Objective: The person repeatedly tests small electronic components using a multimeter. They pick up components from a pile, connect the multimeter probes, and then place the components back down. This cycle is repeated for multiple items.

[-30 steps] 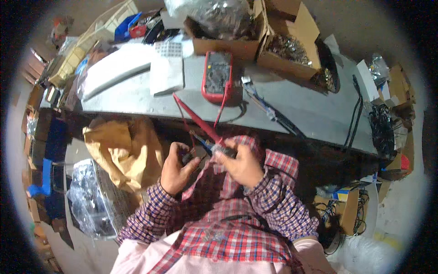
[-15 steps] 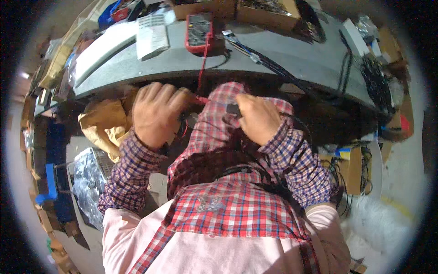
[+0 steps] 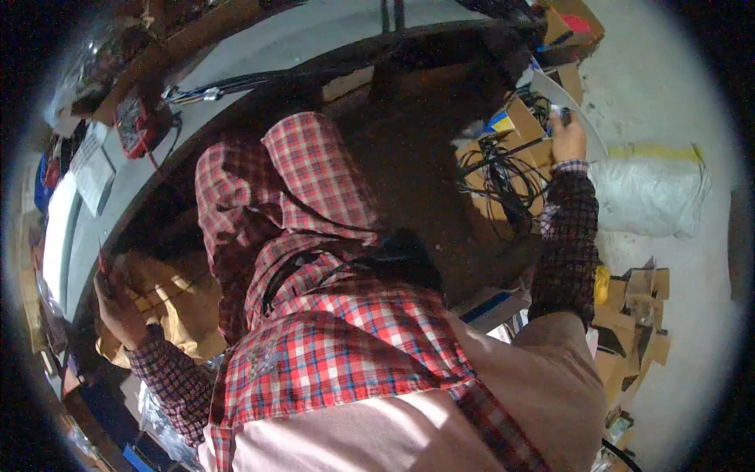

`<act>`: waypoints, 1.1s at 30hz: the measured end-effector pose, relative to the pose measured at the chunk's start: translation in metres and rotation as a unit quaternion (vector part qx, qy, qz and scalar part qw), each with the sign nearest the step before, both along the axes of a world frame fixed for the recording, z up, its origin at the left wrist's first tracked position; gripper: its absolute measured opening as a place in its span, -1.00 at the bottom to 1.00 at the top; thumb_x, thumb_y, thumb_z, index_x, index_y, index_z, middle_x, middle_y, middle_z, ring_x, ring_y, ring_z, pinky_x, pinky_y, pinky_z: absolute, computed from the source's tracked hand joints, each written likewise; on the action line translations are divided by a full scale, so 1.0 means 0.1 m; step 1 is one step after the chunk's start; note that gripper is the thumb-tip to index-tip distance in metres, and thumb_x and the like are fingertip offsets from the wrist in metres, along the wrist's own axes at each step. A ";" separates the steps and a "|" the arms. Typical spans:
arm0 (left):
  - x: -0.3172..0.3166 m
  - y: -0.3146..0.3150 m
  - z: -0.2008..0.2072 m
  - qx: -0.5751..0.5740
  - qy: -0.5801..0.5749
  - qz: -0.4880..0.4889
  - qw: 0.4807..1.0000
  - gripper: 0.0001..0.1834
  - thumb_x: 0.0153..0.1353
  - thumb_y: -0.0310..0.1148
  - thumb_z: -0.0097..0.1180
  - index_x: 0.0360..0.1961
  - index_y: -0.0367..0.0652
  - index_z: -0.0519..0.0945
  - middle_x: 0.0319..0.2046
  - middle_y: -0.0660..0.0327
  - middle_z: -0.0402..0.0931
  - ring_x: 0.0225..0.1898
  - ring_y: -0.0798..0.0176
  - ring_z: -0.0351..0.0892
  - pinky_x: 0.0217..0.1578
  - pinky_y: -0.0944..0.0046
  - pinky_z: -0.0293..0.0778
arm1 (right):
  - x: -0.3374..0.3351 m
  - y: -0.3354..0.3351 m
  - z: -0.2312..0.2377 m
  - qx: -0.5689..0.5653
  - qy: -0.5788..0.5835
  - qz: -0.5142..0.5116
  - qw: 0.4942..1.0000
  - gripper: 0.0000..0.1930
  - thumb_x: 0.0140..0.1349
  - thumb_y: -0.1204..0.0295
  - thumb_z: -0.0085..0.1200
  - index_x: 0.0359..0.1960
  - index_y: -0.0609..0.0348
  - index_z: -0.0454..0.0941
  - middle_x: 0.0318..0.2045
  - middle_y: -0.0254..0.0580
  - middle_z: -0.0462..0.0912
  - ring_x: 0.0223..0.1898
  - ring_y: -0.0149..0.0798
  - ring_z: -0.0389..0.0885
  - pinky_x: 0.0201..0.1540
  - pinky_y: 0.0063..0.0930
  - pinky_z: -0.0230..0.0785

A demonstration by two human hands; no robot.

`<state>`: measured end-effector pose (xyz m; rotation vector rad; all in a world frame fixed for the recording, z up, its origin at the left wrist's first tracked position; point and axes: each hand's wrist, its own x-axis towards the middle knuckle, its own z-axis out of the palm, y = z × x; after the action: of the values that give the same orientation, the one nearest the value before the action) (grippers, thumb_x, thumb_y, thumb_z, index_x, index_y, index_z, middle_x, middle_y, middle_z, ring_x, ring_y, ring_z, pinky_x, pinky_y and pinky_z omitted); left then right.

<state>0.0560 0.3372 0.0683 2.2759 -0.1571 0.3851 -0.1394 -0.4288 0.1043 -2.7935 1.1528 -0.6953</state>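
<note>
My right hand (image 3: 568, 141) is stretched far out to the right, its fingers closed on a black plug (image 3: 565, 117) above an open cardboard box. Inside the box lies a tangle of black cables (image 3: 503, 179). At the far left, my left hand (image 3: 122, 311) is in shadow beside the bench edge. Its fingers are closed around a thin red test probe (image 3: 101, 256), only partly visible. A red multimeter (image 3: 138, 130) rests on the bench with its red lead hanging over the edge.
On the grey bench (image 3: 236, 59) lie a bundle of black cables (image 3: 228, 88) and a white sheet (image 3: 92, 169). Brown paper (image 3: 177, 307) is near my left forearm. A white sack (image 3: 657, 189) and cardboard pieces (image 3: 633, 322) are on the floor to the right.
My view has swung to the right. My right hand has moved from in front of me out to the cable box. My left hand is now farther off at the left.
</note>
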 end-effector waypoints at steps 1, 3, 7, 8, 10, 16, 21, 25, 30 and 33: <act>-0.23 -0.03 0.39 0.019 -0.027 -0.005 0.999 -0.63 0.36 -0.35 -0.09 0.13 -0.26 0.40 -0.02 0.01 0.54 -0.03 0.15 0.55 -0.05 0.25 0.45 | -0.21 -0.27 0.07 0.051 -0.017 -0.076 0.996 -0.59 0.27 0.14 0.01 -0.05 0.26 0.48 -0.27 0.17 0.61 -0.23 0.16 0.57 -0.14 -0.04 0.37; -0.18 0.04 0.42 0.040 -0.044 0.010 0.998 -0.63 0.37 -0.34 -0.09 0.15 -0.26 0.40 -0.01 0.01 0.53 -0.02 0.15 0.55 -0.05 0.25 0.45 | -0.46 -0.72 0.06 -0.008 -0.094 -0.082 0.992 -0.60 0.26 0.15 0.03 -0.07 0.25 0.47 -0.31 0.16 0.62 -0.27 0.16 0.57 -0.17 -0.05 0.38; -0.08 0.16 0.40 -0.012 -0.001 0.024 1.000 -0.61 0.38 -0.37 -0.12 0.19 -0.25 0.37 0.09 0.02 0.46 0.04 0.14 0.51 0.00 0.25 0.44 | -0.74 -1.28 0.09 -0.076 -0.222 -0.194 0.953 -0.64 0.27 0.19 0.02 -0.11 0.28 0.47 -0.31 0.15 0.62 -0.26 0.16 0.58 -0.22 -0.05 0.40; -0.05 0.24 0.41 0.110 -0.022 0.003 0.994 -0.60 0.38 -0.37 -0.14 0.20 -0.27 0.35 0.12 0.05 0.43 0.05 0.10 0.49 0.04 0.21 0.43 | -0.80 -1.42 0.07 -0.129 -0.228 -0.249 0.933 -0.65 0.26 0.22 0.04 -0.14 0.32 0.47 -0.32 0.14 0.62 -0.25 0.13 0.59 -0.21 -0.07 0.42; 0.08 0.68 0.18 -0.209 0.034 -0.014 0.977 -0.60 0.38 -0.37 -0.14 0.20 -0.29 0.35 0.09 0.05 0.45 0.04 0.10 0.50 0.05 0.19 0.43 | -0.85 -1.50 0.05 -0.123 -0.286 -0.260 0.914 -0.68 0.23 0.30 0.09 -0.18 0.35 0.44 -0.29 0.16 0.60 -0.23 0.11 0.60 -0.20 -0.15 0.43; -0.19 0.19 0.27 -0.087 0.053 0.003 0.995 -0.61 0.33 -0.47 -0.11 0.18 -0.28 0.37 0.06 0.09 0.48 0.05 0.21 0.47 0.08 0.29 0.36 | -1.11 -1.52 -0.80 0.039 -0.209 -0.438 0.873 -0.76 0.17 0.40 0.14 -0.24 0.34 0.48 -0.27 0.03 0.58 -0.29 -0.01 0.58 -0.21 -0.27 0.44; -0.21 -0.30 0.06 -0.184 0.070 -0.016 0.980 -0.58 0.21 -0.59 0.01 0.13 -0.24 0.40 -0.02 0.11 0.53 -0.02 0.29 0.48 -0.06 0.35 0.39 | -1.17 -0.32 -2.51 0.319 0.104 -0.380 0.862 -0.76 0.26 0.42 0.02 -0.13 0.35 0.48 -0.18 -0.02 0.58 -0.20 -0.13 0.57 -0.14 -0.31 0.44; -0.31 -0.64 0.18 0.089 0.012 0.031 0.996 -0.66 0.27 -0.52 -0.07 0.08 -0.16 0.40 -0.18 0.02 0.56 -0.15 0.07 0.58 -0.20 0.24 0.44 | -0.15 0.59 -2.74 0.473 0.062 -0.221 0.851 -0.74 0.33 0.44 -0.08 -0.04 0.35 0.48 -0.11 -0.06 0.58 -0.13 -0.22 0.57 -0.08 -0.34 0.44; -0.39 -0.69 -0.01 0.034 0.015 0.056 0.998 -0.76 0.28 -0.47 -0.07 -0.02 -0.16 0.44 -0.25 -0.03 0.55 -0.19 0.00 0.58 -0.22 0.19 0.44 | 1.63 2.03 -0.68 0.281 -0.233 0.275 0.889 -0.80 0.30 0.45 -0.04 -0.12 0.25 0.54 -0.16 -0.10 0.61 -0.19 -0.17 0.58 -0.15 -0.32 0.46; -0.40 -0.93 0.12 -0.013 0.006 0.020 1.000 -0.80 0.27 -0.49 -0.09 -0.08 -0.20 0.44 -0.34 0.00 0.53 -0.30 0.04 0.55 -0.27 0.22 0.42 | 2.43 2.67 -0.18 0.103 -0.202 0.479 0.848 -0.82 0.23 0.45 0.02 -0.17 0.21 0.55 -0.22 -0.09 0.60 -0.20 -0.07 0.58 -0.16 -0.31 0.44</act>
<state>0.0162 0.2442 0.0802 2.2582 -0.0999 0.3923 0.1034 -0.1615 0.0868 -2.3834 -0.2600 -0.8644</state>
